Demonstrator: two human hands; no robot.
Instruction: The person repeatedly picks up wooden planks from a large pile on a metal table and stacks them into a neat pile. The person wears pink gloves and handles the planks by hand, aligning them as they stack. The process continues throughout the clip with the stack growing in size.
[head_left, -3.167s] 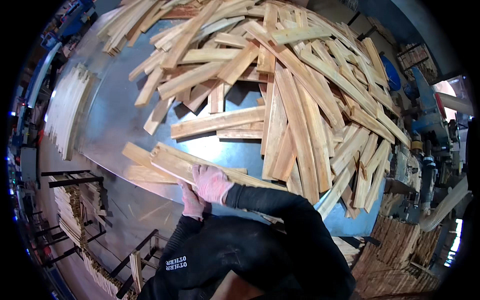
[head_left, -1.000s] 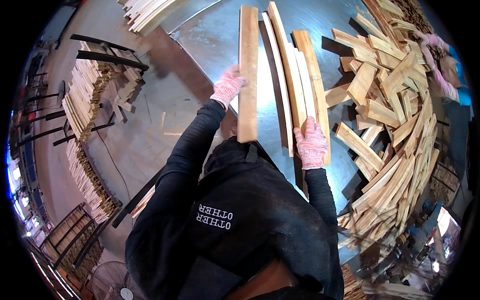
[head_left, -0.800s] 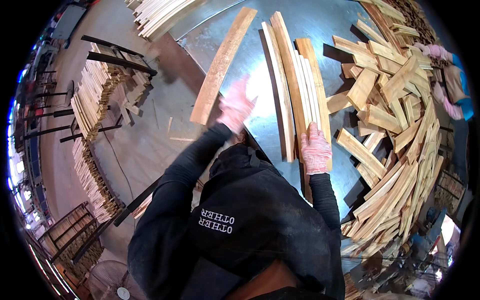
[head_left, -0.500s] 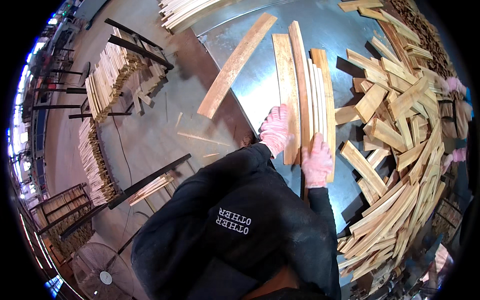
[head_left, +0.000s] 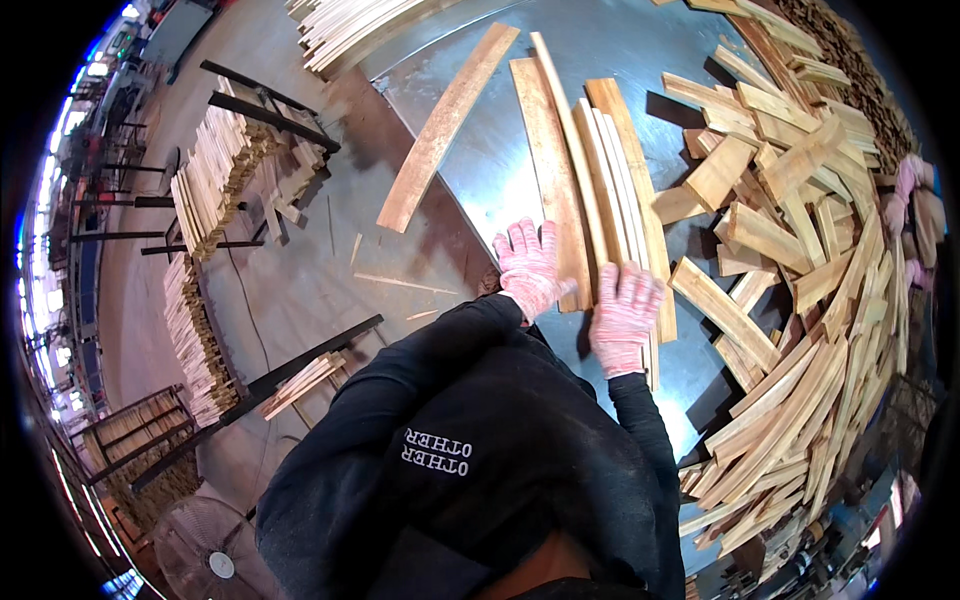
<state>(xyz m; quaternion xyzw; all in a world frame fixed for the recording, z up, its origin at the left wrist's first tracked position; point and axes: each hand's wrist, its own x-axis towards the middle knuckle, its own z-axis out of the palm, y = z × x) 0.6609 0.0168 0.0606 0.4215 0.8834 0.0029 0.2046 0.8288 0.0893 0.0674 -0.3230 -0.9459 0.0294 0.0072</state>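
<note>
My left hand [head_left: 528, 268], in a pink-and-white knit glove, lies with fingers spread beside the near end of a wide, flat wooden board [head_left: 548, 170]; its thumb reaches to that board's edge. My right hand [head_left: 624, 312], gloved alike, rests with fingers stretched out over the near ends of several narrow slats [head_left: 612, 180] standing on edge. A single slat [head_left: 568, 130] on edge leans toward the wide board. Right of the slats lies another flat board [head_left: 640, 200]. Under my right palm the slat ends are hidden.
A metal-topped table [head_left: 480, 180] carries the boards. One loose board [head_left: 448, 125] overhangs its left edge. A jumbled pile of boards [head_left: 780, 250] covers the right side. Stacked slats [head_left: 212, 180] stand on a black rack at left; a fan [head_left: 215, 550] is lower left. Another person's gloved hand [head_left: 908, 178] shows far right.
My left hand has drawn off the wide board to its left side, fingers now spread. One slat has separated from the others toward the wide board. My right hand stays at the near ends.
</note>
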